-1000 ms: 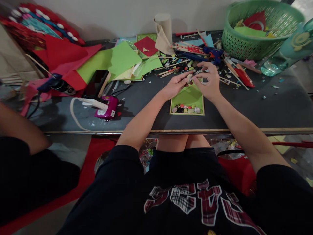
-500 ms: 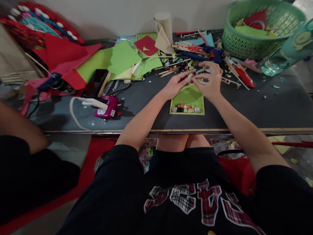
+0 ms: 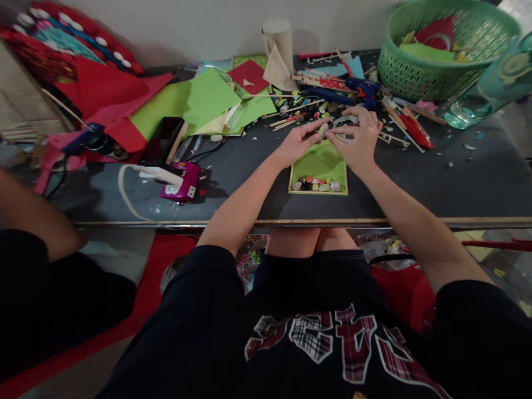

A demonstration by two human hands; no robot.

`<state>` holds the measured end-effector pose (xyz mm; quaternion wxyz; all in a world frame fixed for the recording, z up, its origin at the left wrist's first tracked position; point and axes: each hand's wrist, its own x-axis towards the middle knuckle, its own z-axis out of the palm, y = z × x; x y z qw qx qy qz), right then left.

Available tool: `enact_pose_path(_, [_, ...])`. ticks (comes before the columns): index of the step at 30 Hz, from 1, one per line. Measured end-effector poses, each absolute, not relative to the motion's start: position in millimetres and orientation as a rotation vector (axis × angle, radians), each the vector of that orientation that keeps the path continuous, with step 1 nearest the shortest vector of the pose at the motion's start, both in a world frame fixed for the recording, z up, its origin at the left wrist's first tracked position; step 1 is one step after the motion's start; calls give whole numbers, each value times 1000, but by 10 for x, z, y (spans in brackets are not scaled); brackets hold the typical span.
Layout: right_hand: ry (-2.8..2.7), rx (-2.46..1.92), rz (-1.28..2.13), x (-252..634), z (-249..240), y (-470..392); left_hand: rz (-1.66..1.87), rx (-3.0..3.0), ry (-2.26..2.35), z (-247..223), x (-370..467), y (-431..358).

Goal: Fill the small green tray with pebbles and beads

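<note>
My left hand [image 3: 297,145] pinches a small pale yellowish pebble [image 3: 323,131] between thumb and fingers. Close against it, the thumb and fingertips of my right hand [image 3: 359,136] meet at the pebble's right side. A thin pale ring [image 3: 343,120], like a nearly used-up tape roll, is held in the curled right fingers, partly hidden by them. Below both hands lies a green panel with a light wooden frame [image 3: 319,193]. A row of coloured pebbles [image 3: 316,184] runs along its near edge.
Loose pebbles, sticks and a blue glue gun [image 3: 363,88] lie behind my hands. At the right stand a green basket [image 3: 449,72] and a water bottle [image 3: 486,83]. A purple socket adapter [image 3: 183,180] and coloured sheets [image 3: 211,100] are left. Another person's arm [image 3: 37,213] shows far left.
My right fingers have lowered slightly, and the pale ring shows more fully. The pebble stays between my hands; the framed panel has not moved.
</note>
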<state>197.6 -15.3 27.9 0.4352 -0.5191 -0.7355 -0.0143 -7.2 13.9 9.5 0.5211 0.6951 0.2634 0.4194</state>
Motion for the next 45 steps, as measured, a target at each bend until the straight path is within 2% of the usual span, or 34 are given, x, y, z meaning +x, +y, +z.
enact_pose_path(7, [-1764, -1239, -20, 2104, 161, 30, 925, 1675, 680, 158, -102, 96])
enact_pose_path(18, [-1714, -1196, 117, 2111, 171, 77, 984, 1538, 591, 88, -36, 121])
enact_pose_path(28, [-2069, -1068, 25, 1990, 349, -159, 1076, 1297, 611, 82, -11, 122])
enact_pose_path(38, [-2132, -1122, -28, 1980, 335, -148, 1052, 1222, 669, 26, -52, 189])
enact_pose_path(45, [-2070, -1061, 52, 1967, 348, -162, 1068, 1229, 656, -102, -21, 227])
